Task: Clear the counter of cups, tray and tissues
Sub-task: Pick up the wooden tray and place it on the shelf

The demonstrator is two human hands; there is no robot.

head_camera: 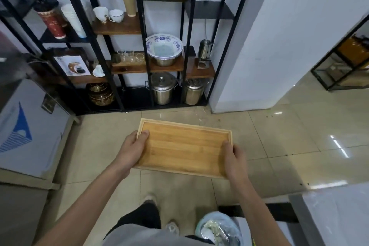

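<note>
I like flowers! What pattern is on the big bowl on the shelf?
Blue flowers and swirls on white, round the bowl rim; head view.

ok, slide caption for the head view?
Both hands, left and right, carry an empty wooden tray toward the shelving rack.

A person is holding a wooden tray (184,147) with both hands above the tiled floor (279,146). The left hand (134,147) is gripping the left short side, thumb lying on the inner surface, and the right hand (232,156) is gripping the right short side in the same way. Nothing is lying on the tray. In front, a black metal shelf (147,46) is standing, carrying a blue-patterned bowl (164,46), steel pots (162,89) and cups (108,14). A bin with a blue bag (218,229) is standing below the right forearm.
</note>
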